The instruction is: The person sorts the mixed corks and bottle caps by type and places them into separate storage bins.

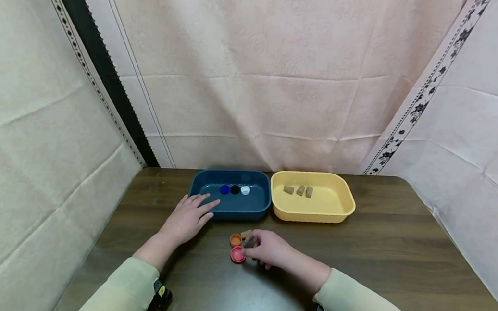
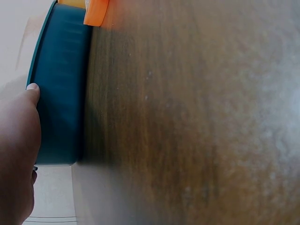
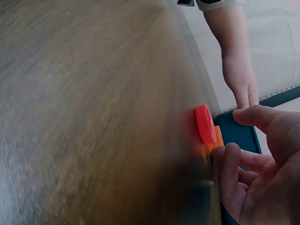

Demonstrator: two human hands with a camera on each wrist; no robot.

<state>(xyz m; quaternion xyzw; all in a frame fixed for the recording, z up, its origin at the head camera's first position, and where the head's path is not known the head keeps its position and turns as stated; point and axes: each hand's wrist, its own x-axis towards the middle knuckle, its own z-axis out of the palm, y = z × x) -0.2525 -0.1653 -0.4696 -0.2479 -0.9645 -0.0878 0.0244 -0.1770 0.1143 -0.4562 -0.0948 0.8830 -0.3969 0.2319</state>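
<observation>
Bending its fingers just right of the red cap (image 1: 237,254), the right hand (image 1: 271,248) perhaps gripped something; I could not tell. The round cap lay flat, ringed face up, an orange cap (image 1: 235,240) and a left-to-right cork (image 1: 246,234) just beyond. Far left, the left hand (image 1: 187,216) spread straight fingers over the blue plastic tray (image 1: 242,214), beside the yellow tray (image 1: 332,203).

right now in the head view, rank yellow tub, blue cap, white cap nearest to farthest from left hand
1. Blue cap, leftmost in the blue tub.
2. White cap, farther right in that tub.
3. Yellow tub, right of the blue one.
</observation>
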